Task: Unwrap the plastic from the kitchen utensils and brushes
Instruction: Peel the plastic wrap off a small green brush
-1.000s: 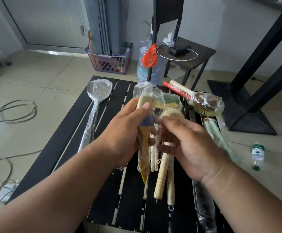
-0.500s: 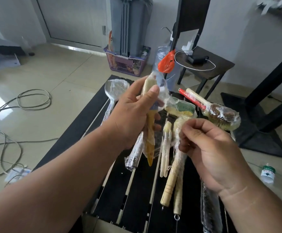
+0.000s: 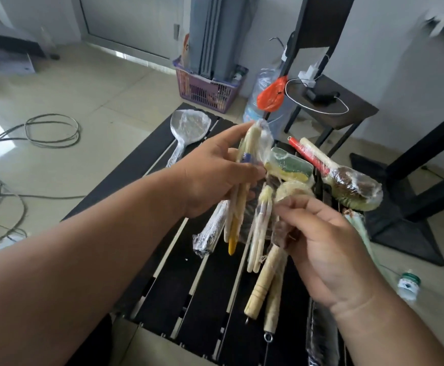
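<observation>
My left hand [image 3: 215,175] grips a paint-style brush [image 3: 234,233] with pale bristles, a blue band and a yellow handle. Loose clear plastic [image 3: 264,140] still hangs round its bristle end. My right hand [image 3: 329,249] is lower right, its fingers curled on a crumpled bit of clear film [image 3: 281,231]. On the black slatted table [image 3: 162,286] lie a wrapped ladle [image 3: 189,125], wrapped sponges [image 3: 289,167], a wrapped red-handled scrub brush [image 3: 353,186], wooden-handled brushes [image 3: 257,291], a wrapped dark roll [image 3: 210,233] and a black bottle brush [image 3: 321,336].
A purple basket [image 3: 205,91], a big water bottle [image 3: 257,101] and a dark side table [image 3: 347,109] stand behind the table. Cables [image 3: 51,128] lie on the floor at left. A small green-capped bottle [image 3: 408,283] and a black stand base [image 3: 405,233] are at right.
My left hand has tilted the brush further away from me, bristles leaning outward. My right hand has come off it and dropped to the lower right with film in its fingers.
</observation>
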